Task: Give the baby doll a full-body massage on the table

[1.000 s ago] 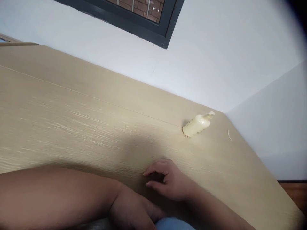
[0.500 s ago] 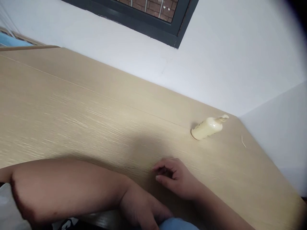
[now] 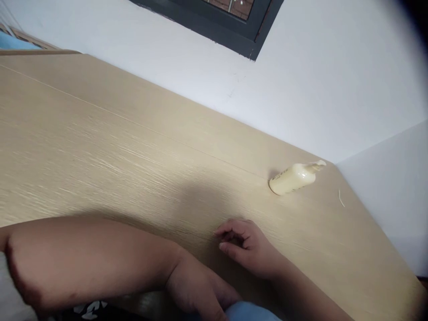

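Just below and right of centre, right hand (image 3: 250,247) loosely curled, thumb and fingertips apart with a hollow between, apparently gripping nothing; knuckles toward the upper right, resting on or held just over the pale wood-grain counter (image 3: 117,156), cannot tell which. At bottom centre, left hand (image 3: 195,285) turned downward at the wrist, thumb lying against a smooth, rounded, light blue item (image 3: 252,312) cut off by the bottom edge; fingers hidden, so cannot tell whether pinching it or merely touching. Main worry there, judged from so little: losing hold unnoticed, given the cropped view. Between both hands, little room, so probably some chance of bumping one with the other. Further out, right of centre, near the right hand but untouched, a pale yellow cylindrical bottle with pump top (image 3: 292,179), standing upright; tall and narrow, so likely easy to topple with a careless outward sweep of the knuckles. Beyond, toward the right edge, a thin, curved, whitish strip (image 3: 340,198), light enough, presumably, for brushing off the counter by accident.
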Motion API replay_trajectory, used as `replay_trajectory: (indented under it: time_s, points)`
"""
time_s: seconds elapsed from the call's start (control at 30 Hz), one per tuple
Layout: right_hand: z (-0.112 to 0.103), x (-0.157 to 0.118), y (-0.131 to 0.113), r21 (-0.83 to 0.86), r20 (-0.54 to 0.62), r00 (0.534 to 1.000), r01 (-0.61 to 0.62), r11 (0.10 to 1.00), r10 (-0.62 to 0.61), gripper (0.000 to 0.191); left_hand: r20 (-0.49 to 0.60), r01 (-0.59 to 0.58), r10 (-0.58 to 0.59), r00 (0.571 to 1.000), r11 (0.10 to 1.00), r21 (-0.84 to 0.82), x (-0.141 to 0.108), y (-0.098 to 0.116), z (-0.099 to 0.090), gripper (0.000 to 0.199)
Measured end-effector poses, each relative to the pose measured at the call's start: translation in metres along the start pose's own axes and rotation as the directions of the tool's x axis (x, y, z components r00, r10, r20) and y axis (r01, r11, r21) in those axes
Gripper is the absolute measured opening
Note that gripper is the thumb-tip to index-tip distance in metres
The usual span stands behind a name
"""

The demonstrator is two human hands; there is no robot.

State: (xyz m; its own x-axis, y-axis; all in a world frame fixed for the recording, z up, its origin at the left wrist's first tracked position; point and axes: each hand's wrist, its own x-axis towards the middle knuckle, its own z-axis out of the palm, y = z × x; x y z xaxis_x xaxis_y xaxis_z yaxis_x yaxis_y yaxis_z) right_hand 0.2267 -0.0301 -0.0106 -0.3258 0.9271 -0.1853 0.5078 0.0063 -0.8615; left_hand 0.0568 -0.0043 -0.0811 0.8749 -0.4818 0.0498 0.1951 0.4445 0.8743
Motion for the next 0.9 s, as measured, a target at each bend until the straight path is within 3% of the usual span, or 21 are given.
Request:
replay_trajectory:
  time_s: [0.27,0.43,0.67,0.9]
  points:
    - [0.001,0.000,-0.001,-0.004,0.004,1.000,0.019,1.000,-0.019,0.023,0.021,0.007,-0.005,1.000,0.996,-0.093,0.000,0.010,0.002,0.043]
    - [0.001,0.001,-0.004,0.003,0.009,1.000,0.006,1.000,-0.006,0.023,0.055,0.161,-0.154,0.987,0.976,-0.148,-0.002,0.017,0.004,0.052]
    - [0.001,0.001,-0.005,0.005,-0.003,1.000,0.012,1.000,-0.012,0.021,0.052,0.018,-0.015,0.999,0.998,-0.061,-0.003,0.021,0.005,0.046]
    - [0.001,0.001,-0.005,-0.008,-0.007,1.000,0.026,1.000,-0.026,0.022,0.058,-0.036,0.035,0.998,0.999,0.017,0.006,-0.002,-0.007,0.051]
